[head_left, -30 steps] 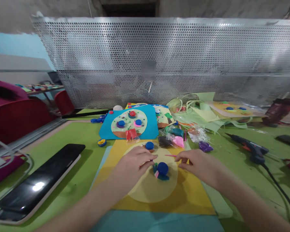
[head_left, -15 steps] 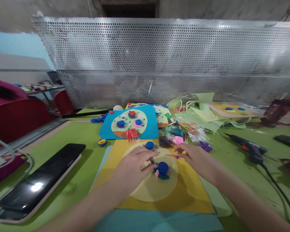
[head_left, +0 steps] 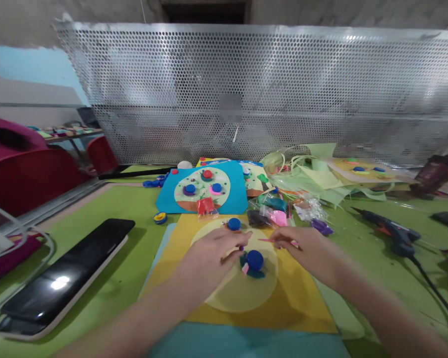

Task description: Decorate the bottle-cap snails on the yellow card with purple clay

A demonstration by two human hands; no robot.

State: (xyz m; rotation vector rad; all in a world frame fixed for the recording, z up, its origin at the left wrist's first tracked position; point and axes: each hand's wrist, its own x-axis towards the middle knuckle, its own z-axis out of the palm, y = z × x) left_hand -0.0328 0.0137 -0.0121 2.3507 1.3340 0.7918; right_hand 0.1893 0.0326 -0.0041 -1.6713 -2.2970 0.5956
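Observation:
A yellow sheet (head_left: 298,303) with a pale yellow disc (head_left: 242,296) lies in front of me. On the disc sit two blue bottle caps (head_left: 254,260), the nearer with dark green and pink clay-like pieces (head_left: 256,273) around it. My left hand (head_left: 218,251) reaches over the disc's left part, its thumb and fingertips curled around a small purple piece of clay (head_left: 241,247). Pinched in my right hand (head_left: 293,241) is a thin pink stick (head_left: 264,240), its tip pointing left toward the purple piece.
Bagged red clay (head_left: 206,206), more clay bags (head_left: 278,217) and a decorated blue card (head_left: 239,191) lie beyond the sheet. A glue gun (head_left: 390,231) with a cord is at right, a black case (head_left: 70,273) at left. Paper strips (head_left: 321,171) pile before a perforated metal panel (head_left: 194,94).
My right hand has closed more tightly on the pink stick, its fingers now lower around it. My left hand stays over the disc with the purple piece slightly shifted. The view has moved slightly.

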